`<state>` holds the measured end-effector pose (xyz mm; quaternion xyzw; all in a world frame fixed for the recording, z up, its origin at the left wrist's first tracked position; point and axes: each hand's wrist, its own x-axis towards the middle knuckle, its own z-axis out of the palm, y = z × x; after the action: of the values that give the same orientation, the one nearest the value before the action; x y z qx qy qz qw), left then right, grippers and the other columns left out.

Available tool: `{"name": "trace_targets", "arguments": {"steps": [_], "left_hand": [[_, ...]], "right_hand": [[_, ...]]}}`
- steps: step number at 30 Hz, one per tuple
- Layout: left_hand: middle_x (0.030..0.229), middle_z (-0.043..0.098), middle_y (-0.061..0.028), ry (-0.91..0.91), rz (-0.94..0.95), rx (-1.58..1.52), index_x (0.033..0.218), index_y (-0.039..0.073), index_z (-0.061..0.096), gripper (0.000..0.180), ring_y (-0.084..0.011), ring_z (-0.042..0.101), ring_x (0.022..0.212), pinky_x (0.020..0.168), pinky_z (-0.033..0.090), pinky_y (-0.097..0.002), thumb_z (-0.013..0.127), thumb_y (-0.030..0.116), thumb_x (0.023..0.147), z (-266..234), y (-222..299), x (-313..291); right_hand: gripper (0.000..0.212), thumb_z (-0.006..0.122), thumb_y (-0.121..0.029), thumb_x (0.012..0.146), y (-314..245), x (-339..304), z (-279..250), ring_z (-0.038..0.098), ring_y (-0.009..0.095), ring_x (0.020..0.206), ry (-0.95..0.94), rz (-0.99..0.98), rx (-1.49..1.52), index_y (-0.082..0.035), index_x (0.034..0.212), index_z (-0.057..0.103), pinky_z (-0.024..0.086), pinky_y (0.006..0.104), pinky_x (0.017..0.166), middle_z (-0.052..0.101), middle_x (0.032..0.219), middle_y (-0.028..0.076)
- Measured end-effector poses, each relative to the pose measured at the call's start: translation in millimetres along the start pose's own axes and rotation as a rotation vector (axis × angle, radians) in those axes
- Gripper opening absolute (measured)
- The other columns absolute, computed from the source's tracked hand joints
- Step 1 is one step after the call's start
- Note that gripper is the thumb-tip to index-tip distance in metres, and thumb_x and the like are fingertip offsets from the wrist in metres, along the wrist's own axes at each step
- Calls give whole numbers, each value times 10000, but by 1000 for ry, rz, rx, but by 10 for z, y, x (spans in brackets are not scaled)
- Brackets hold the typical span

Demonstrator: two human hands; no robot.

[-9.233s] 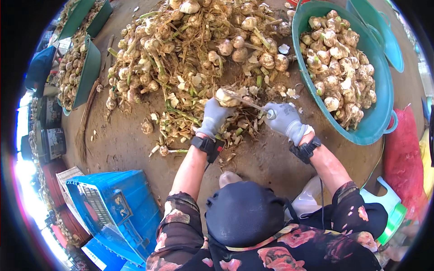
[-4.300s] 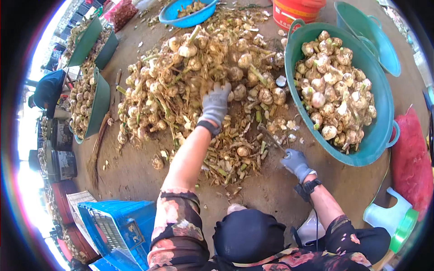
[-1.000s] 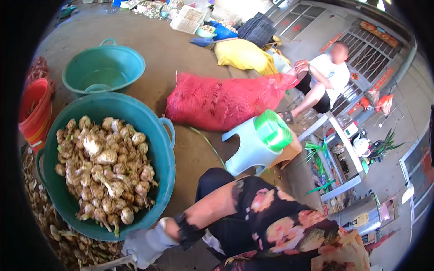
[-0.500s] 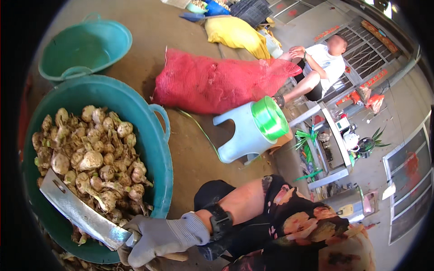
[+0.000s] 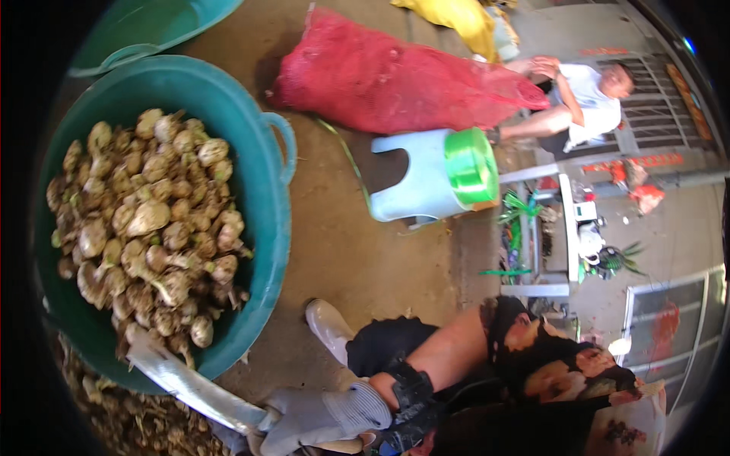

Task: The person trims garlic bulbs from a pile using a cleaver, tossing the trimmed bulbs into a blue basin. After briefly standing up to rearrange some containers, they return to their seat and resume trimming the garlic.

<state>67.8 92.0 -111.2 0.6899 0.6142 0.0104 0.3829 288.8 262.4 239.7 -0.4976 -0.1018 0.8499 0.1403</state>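
**A gloved hand grips a cleaver beside a tub of garlic**

At the far left, a large teal tub (image 5: 262,228) sits on the bare concrete floor (image 5: 365,266), heaped with trimmed garlic bulbs (image 5: 148,235). A second, empty teal tub (image 5: 152,26) shows at the top left edge. Below the full tub, loose garlic stalks and scraps (image 5: 122,418) lie on the floor.

At the bottom, a broad-bladed cleaver (image 5: 190,384) slants from the tub's lower rim down toward the right hand (image 5: 315,418). That hand wears a grey work glove and is closed around the cleaver's handle; a black wrist strap sits just behind the glove. The left hand is out of view. A white shoe (image 5: 328,328) rests on the floor just above the glove.

Toward the middle, a pale blue plastic stool with a green seat (image 5: 433,178) lies tipped on its side. Above it lies a full red mesh sack (image 5: 395,72), with a yellow sack (image 5: 464,19) beyond. At the upper right, another person in a white shirt (image 5: 585,102) sits near the red sack's end.
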Motion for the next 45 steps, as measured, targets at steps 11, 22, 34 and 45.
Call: {"name": "trace_targets", "arguments": {"steps": [11, 22, 34, 45], "left_hand": [[1123, 454, -158, -237, -263, 72, 1016, 78, 520, 405, -343, 437, 1051, 828, 405, -385, 644, 233, 663, -1098, 541, -87], [528, 565, -166, 178, -684, -275, 595, 5, 621, 252, -311, 578, 519, 545, 457, -395, 537, 232, 665, -2064, 2150, -1530], [543, 582, -76, 454, -959, -926, 731, 16, 650, 140, -139, 523, 403, 363, 405, -239, 530, 64, 677, -3649, 2868, -2985], [555, 569, -69, 481, -113, 123, 698, 55, 636, 89, -180, 534, 451, 407, 425, -272, 551, 59, 673, -3878, 2719, -1966]], "right_hand": [[115, 574, -172, 730, 602, -153, -209, 515, 85, 508, 119, 98, 144, -63, 767, 581, 397, 195, 437, 571, 655, 15], [165, 644, -172, 707, 855, -1561, -361, 557, 139, 516, 382, -11, -186, -37, 775, 578, 448, 265, 462, 584, 647, 54], [216, 583, -246, 713, 112, -3589, -633, 596, 163, 519, 637, -5, -887, -38, 729, 638, 469, 301, 493, 624, 625, 67], [215, 555, -240, 697, 14, -4041, -825, 618, 189, 611, 590, 167, -1049, -64, 762, 659, 476, 348, 597, 640, 678, 77]]}}
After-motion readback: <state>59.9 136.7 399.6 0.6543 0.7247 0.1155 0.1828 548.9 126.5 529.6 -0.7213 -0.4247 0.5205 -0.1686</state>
